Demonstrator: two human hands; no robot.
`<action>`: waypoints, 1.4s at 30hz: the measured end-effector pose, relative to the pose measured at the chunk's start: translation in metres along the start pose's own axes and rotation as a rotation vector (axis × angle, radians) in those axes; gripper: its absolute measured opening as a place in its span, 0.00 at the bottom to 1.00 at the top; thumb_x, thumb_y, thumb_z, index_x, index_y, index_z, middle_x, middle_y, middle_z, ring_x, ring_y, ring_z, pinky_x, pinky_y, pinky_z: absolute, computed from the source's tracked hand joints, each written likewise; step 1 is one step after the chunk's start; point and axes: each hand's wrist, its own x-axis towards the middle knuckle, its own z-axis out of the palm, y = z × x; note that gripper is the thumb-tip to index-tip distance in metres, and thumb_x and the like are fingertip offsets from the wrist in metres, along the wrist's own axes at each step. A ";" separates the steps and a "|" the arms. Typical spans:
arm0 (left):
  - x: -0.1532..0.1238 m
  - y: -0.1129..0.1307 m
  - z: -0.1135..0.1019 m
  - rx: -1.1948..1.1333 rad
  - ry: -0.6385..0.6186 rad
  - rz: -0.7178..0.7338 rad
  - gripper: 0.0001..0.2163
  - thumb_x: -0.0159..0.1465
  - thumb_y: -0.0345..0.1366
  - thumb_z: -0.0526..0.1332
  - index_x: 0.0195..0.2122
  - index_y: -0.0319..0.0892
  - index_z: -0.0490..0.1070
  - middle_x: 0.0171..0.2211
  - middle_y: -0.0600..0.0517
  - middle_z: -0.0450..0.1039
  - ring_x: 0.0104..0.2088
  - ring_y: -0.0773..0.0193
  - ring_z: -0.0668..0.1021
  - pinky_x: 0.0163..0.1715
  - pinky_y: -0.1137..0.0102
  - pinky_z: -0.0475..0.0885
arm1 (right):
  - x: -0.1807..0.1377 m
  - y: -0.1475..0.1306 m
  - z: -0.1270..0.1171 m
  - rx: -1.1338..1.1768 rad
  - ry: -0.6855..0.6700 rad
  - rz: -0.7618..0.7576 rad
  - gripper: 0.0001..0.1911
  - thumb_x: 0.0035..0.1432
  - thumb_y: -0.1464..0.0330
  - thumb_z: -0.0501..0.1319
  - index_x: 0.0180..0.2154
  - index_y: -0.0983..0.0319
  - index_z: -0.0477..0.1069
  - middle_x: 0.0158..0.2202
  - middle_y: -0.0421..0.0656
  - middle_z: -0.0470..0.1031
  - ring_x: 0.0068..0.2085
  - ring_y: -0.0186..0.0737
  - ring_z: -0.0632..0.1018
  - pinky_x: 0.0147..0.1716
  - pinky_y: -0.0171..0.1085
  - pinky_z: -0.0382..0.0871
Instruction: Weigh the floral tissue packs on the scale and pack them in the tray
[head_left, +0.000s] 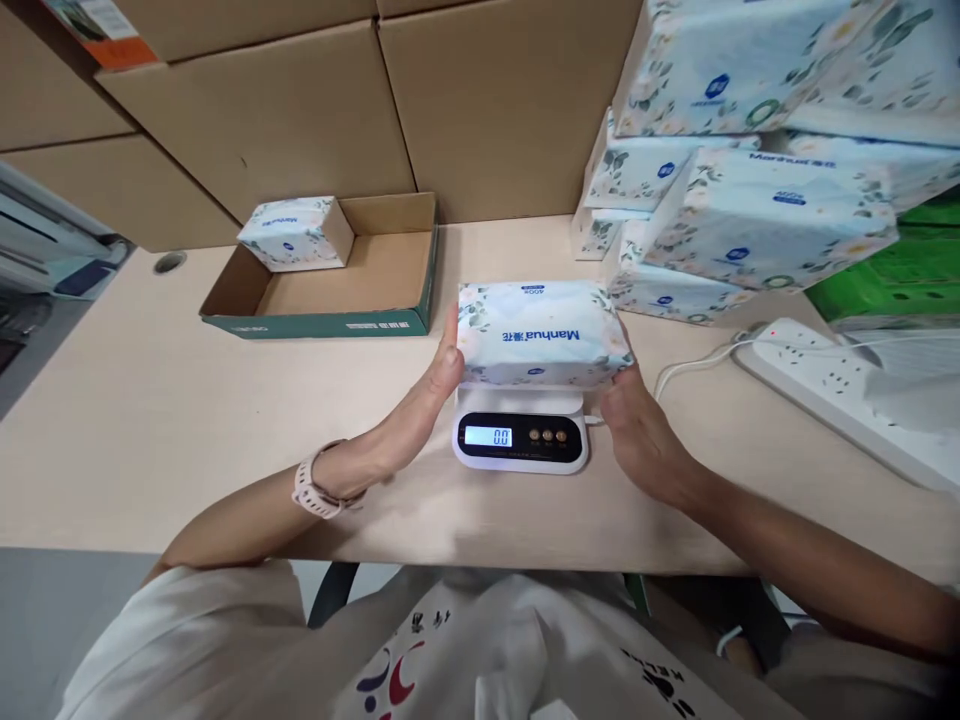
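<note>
The pack (535, 335) is located over the rear of the scale (520, 440), held between both hands. The display (488, 437) reads 0.0, suggesting no load on the scale; contact at the underside cannot be confirmed.

Handling: the pack is probably light, soft and compressible. Its film wrap looks smooth and may slip; it is unlikely to break but could crease. The two short ends appear the best grip surfaces, with broad, even, light pressure.

Pose: the left hand (421, 405) lies flat along the left end, thumb at the near corner, fingers largely hidden. The right hand (643, 435) curls at the near right corner; its fingertips are hidden. Together, the hands clasp the pack by opposing pressure. Both forearms angle inward from the near side.
</note>
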 end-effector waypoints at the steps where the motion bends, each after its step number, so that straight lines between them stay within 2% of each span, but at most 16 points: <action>1: -0.003 -0.001 0.000 -0.059 -0.003 -0.051 0.33 0.77 0.66 0.41 0.81 0.72 0.43 0.84 0.68 0.38 0.84 0.54 0.43 0.84 0.50 0.45 | -0.001 0.001 0.001 0.009 -0.014 0.008 0.37 0.76 0.46 0.49 0.79 0.43 0.49 0.82 0.43 0.57 0.82 0.55 0.61 0.80 0.73 0.54; 4: -0.009 0.001 0.001 -0.162 -0.012 -0.119 0.35 0.76 0.67 0.45 0.82 0.71 0.42 0.84 0.69 0.33 0.85 0.55 0.38 0.85 0.51 0.36 | -0.004 0.004 0.003 0.009 -0.037 0.016 0.39 0.76 0.45 0.49 0.81 0.44 0.42 0.82 0.43 0.57 0.81 0.53 0.63 0.81 0.68 0.56; 7: -0.014 0.002 0.006 -0.177 0.087 -0.102 0.34 0.77 0.64 0.48 0.82 0.66 0.48 0.85 0.66 0.36 0.85 0.53 0.39 0.85 0.51 0.35 | -0.002 0.010 -0.001 0.020 0.054 -0.053 0.36 0.77 0.47 0.47 0.80 0.44 0.48 0.81 0.42 0.59 0.80 0.52 0.64 0.81 0.64 0.57; 9: -0.016 -0.001 0.008 -0.219 0.233 -0.139 0.33 0.77 0.63 0.51 0.80 0.61 0.55 0.85 0.59 0.43 0.85 0.51 0.44 0.85 0.51 0.41 | 0.004 0.018 -0.006 0.064 0.208 -0.135 0.33 0.78 0.48 0.48 0.78 0.44 0.56 0.79 0.43 0.65 0.77 0.52 0.70 0.80 0.63 0.58; 11: -0.015 -0.008 0.008 -0.307 0.387 -0.210 0.31 0.76 0.61 0.57 0.75 0.54 0.65 0.82 0.51 0.55 0.83 0.47 0.55 0.83 0.51 0.51 | 0.012 0.027 -0.013 0.134 0.384 -0.152 0.32 0.77 0.47 0.49 0.74 0.47 0.64 0.74 0.46 0.71 0.72 0.53 0.76 0.78 0.64 0.61; 14: -0.011 -0.017 0.004 -0.426 0.539 -0.290 0.25 0.73 0.55 0.62 0.62 0.45 0.75 0.70 0.42 0.75 0.74 0.45 0.72 0.76 0.50 0.65 | 0.023 0.039 -0.020 0.243 0.565 -0.024 0.32 0.74 0.44 0.53 0.67 0.53 0.71 0.66 0.50 0.78 0.63 0.52 0.82 0.72 0.65 0.66; 16: -0.007 -0.020 0.001 -0.465 0.584 -0.314 0.20 0.72 0.51 0.62 0.56 0.43 0.77 0.62 0.42 0.81 0.69 0.47 0.78 0.72 0.52 0.70 | 0.028 0.041 -0.021 0.297 0.617 0.040 0.32 0.72 0.42 0.55 0.63 0.55 0.74 0.62 0.49 0.80 0.59 0.50 0.84 0.69 0.65 0.69; 19: -0.003 -0.019 -0.001 -0.492 0.606 -0.332 0.16 0.71 0.47 0.62 0.52 0.42 0.78 0.56 0.43 0.84 0.65 0.50 0.81 0.69 0.55 0.73 | 0.031 0.037 -0.020 0.339 0.634 0.032 0.32 0.68 0.41 0.57 0.59 0.55 0.77 0.57 0.48 0.82 0.59 0.51 0.84 0.66 0.64 0.72; 25: -0.003 -0.016 -0.001 -0.495 0.606 -0.320 0.14 0.69 0.43 0.64 0.51 0.42 0.78 0.54 0.44 0.85 0.62 0.52 0.83 0.68 0.56 0.74 | 0.030 0.027 -0.016 0.334 0.620 0.000 0.33 0.66 0.39 0.55 0.56 0.54 0.79 0.54 0.46 0.84 0.60 0.54 0.84 0.63 0.66 0.75; 32: -0.004 -0.020 -0.002 -0.472 0.602 -0.313 0.13 0.69 0.42 0.64 0.51 0.41 0.78 0.55 0.44 0.84 0.61 0.52 0.83 0.68 0.56 0.74 | 0.030 0.028 -0.016 0.354 0.616 0.014 0.27 0.69 0.45 0.53 0.53 0.53 0.81 0.52 0.45 0.85 0.57 0.53 0.85 0.63 0.67 0.75; 36: -0.004 -0.021 -0.003 -0.467 0.599 -0.309 0.13 0.70 0.41 0.64 0.51 0.41 0.78 0.55 0.44 0.84 0.61 0.52 0.83 0.68 0.56 0.74 | 0.029 0.030 -0.018 0.362 0.601 -0.034 0.29 0.71 0.44 0.51 0.54 0.53 0.82 0.52 0.45 0.85 0.57 0.53 0.85 0.61 0.67 0.76; 42: -0.003 -0.021 -0.003 -0.459 0.606 -0.320 0.11 0.70 0.37 0.62 0.50 0.42 0.79 0.54 0.46 0.85 0.60 0.54 0.84 0.69 0.56 0.75 | 0.029 0.030 -0.019 0.346 0.607 -0.053 0.37 0.73 0.39 0.43 0.54 0.52 0.82 0.51 0.45 0.85 0.56 0.52 0.85 0.60 0.67 0.77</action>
